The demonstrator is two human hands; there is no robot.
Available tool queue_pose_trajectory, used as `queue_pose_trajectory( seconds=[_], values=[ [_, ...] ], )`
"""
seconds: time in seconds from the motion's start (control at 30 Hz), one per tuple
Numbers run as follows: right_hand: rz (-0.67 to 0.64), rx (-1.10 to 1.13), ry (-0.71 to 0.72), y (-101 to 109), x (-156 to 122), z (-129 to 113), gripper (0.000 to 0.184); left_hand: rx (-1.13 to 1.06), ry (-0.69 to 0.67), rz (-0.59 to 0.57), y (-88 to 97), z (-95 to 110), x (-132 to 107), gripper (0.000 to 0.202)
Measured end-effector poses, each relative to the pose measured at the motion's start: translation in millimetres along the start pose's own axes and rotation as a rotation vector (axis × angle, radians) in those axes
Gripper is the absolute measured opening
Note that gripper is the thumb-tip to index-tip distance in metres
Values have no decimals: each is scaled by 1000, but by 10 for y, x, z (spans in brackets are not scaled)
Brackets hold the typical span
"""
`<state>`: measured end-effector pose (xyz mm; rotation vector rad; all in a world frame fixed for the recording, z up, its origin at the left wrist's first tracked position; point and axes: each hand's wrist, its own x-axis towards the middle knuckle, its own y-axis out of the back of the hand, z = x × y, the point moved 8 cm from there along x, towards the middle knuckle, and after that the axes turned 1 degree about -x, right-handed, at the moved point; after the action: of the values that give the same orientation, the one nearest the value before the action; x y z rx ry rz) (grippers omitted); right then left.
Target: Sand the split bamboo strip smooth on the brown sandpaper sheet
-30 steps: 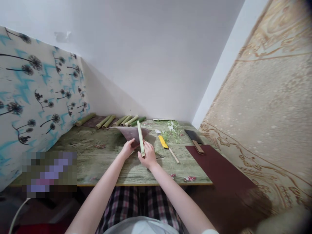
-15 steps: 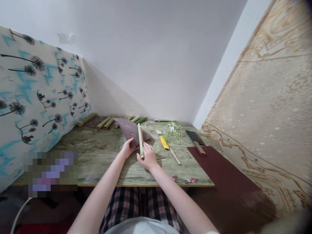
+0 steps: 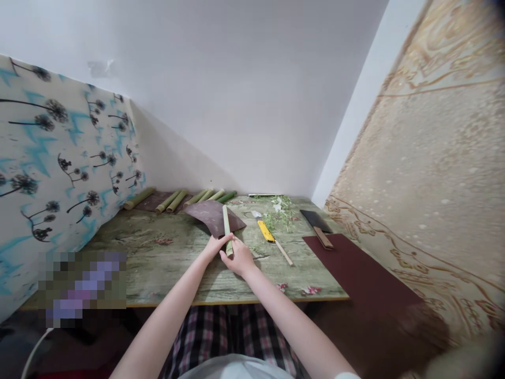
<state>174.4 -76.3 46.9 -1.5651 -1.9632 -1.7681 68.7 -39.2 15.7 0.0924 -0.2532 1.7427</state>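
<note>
A thin green bamboo strip (image 3: 226, 225) lies lengthwise across a brown sheet (image 3: 211, 215) on the green table (image 3: 158, 263). My right hand (image 3: 240, 258) is closed round the strip's near end. My left hand (image 3: 215, 246) pinches the same near end from the left, its fingers touching the strip beside the right hand. The brown sheet rests flat under the strip, and neither hand is on it.
Several green bamboo tubes (image 3: 189, 197) lie along the back wall. A yellow utility knife (image 3: 265, 230), a wooden stick (image 3: 283, 252) and loose green sprigs (image 3: 280, 210) lie right of the hands. A cleaver (image 3: 317, 225) rests by a dark red mat (image 3: 355, 273).
The brown sheet, raised at its edge a second ago, now lies flat. My left hand has left the sheet and moved right onto the strip's near end.
</note>
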Motion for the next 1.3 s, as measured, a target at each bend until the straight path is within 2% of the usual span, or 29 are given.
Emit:
queue_pose_trajectory(
  seconds=[0.07, 0.13, 0.2, 0.3, 0.53, 0.73, 0.97, 1.17, 1.3],
  values=[
    [-24, 31, 37, 1, 1, -44, 58, 5, 64, 67, 62, -90, 26, 42],
    [-40, 67, 78, 18, 2, -98, 58, -87, 175, 110, 102, -246, 54, 44],
    [-47, 92, 95, 36, 5, -127, 58, -214, 241, 109, 100, -372, 87, 42],
    [-41, 79, 89, 40, 9, -117, 56, -356, 260, 86, 83, -454, 136, 33],
    [-23, -44, 72, 28, 28, -59, 54, -438, 277, 57, 59, -454, 158, 23],
    [-105, -71, 175, 7, 14, -198, 57, -400, 264, 162, 170, -426, 143, 17],
    [-96, -97, 123, -33, 20, -141, 56, -383, 304, 127, 140, -473, 150, 22],
    [-133, -64, 156, -44, 18, -164, 59, -407, 296, 166, 181, -468, 159, 26],
    [-112, -108, 108, -13, 32, -149, 58, -367, 324, 149, 162, -461, 142, 27]
  ],
)
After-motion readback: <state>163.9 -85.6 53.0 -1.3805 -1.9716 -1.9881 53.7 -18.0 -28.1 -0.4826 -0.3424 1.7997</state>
